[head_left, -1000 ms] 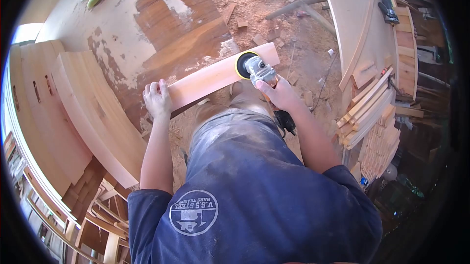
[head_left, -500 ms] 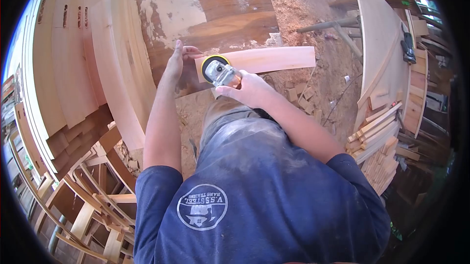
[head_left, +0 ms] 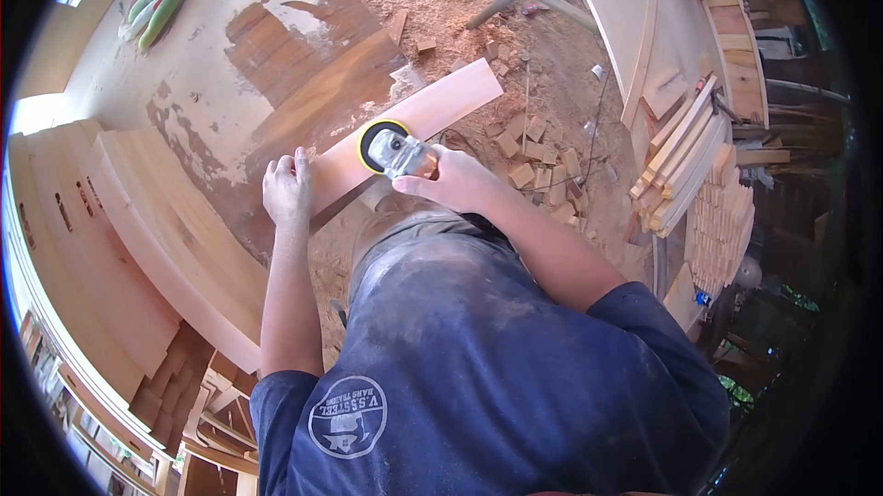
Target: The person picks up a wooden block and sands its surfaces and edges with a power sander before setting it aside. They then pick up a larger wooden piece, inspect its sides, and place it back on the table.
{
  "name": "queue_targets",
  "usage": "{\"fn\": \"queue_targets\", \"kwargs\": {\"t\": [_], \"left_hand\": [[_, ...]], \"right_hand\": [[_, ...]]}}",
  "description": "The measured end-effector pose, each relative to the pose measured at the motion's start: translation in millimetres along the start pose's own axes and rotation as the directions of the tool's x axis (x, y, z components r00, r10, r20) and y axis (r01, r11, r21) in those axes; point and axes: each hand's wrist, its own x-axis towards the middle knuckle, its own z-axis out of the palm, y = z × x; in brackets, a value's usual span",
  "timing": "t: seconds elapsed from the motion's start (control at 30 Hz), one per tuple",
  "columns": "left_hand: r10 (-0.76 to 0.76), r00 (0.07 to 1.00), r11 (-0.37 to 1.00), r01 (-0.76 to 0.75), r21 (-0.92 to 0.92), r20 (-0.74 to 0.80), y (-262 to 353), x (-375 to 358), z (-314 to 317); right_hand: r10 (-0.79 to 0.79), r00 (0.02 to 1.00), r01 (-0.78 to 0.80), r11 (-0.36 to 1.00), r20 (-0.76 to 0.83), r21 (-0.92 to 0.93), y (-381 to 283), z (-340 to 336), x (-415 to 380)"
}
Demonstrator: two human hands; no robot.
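A pale, slightly curved wooden board (head_left: 451,108) lies slantwise at the edge of a worn, patchy tabletop (head_left: 285,110). My left hand (head_left: 288,187) is closed on the board's near left end, its fingers bent over the wood. In my right hand (head_left: 455,182) is an angle grinder (head_left: 402,154) with a yellow-rimmed disc, gripped round its body. The disc rests on or just over the board, a short way right of my left hand; its underside is hidden.
Curved wooden planks (head_left: 184,229) are stacked at the left. Offcut blocks (head_left: 543,170) and shavings litter the floor, where a dark cord (head_left: 600,110) runs. Wood strips (head_left: 685,165) lie piled at the right. Long green vegetables (head_left: 164,13) and a plastic bag sit on the far tabletop.
My left hand has gone from raised, spread fingers beside the board to a hold on its end. The board appears more slanted, and the camera view has turned. The grinder stays in my right hand.
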Motion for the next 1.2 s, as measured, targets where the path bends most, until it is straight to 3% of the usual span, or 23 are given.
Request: {"fn": "queue_targets", "kwargs": {"t": [0.07, 0.17, 0.27, 0.4, 0.7, 0.9, 1.13, 1.2], "left_hand": [[0.014, 0.999, 0.993, -0.009, 0.119, -0.044, 0.8, 2.9, 16.1], [0.043, 0.995, 0.992, -0.031, 0.123, -0.095, 1.6, 2.9, 21.1], [0.016, 0.998, 0.993, -0.008, 0.121, -0.060, 7.8, 3.6, 17.8], [0.004, 0.999, 0.992, 0.002, 0.126, -0.046, 9.7, 2.7, 15.5], [-0.028, 0.998, 0.991, 0.035, 0.128, -0.054, 10.8, 3.2, 15.0], [-0.046, 0.997, 0.990, 0.054, 0.128, -0.064, 8.7, 2.0, 16.0], [-0.064, 0.982, 0.986, 0.090, 0.143, -0.176, 14.0, -4.7, 14.8], [-0.163, 0.979, 0.986, 0.166, 0.010, -0.124, 7.2, -3.4, 13.5]], "right_hand": [[0.014, 0.997, -0.004, 0.991, -0.072, 0.136, 27.3, -21.2, -7.2], [0.040, 0.974, 0.022, 0.963, -0.224, 0.269, 72.1, -42.6, -9.5], [0.223, 0.954, -0.125, 0.902, -0.200, 0.414, 82.5, -73.1, -19.1], [0.258, 0.937, -0.166, 0.922, -0.234, 0.351, 110.2, -97.0, -15.7], [0.091, 0.934, 0.012, 0.959, -0.347, 0.284, 127.2, -142.7, 16.7], [0.204, 0.978, -0.191, 0.957, -0.038, 0.219, 95.8, -161.9, 17.8], [-0.032, 0.999, 0.031, 0.999, 0.029, 0.033, 47.7, -92.2, 40.8], [-0.057, 0.995, 0.061, 0.997, 0.077, -0.056, 26.9, -71.0, 44.4]]}}
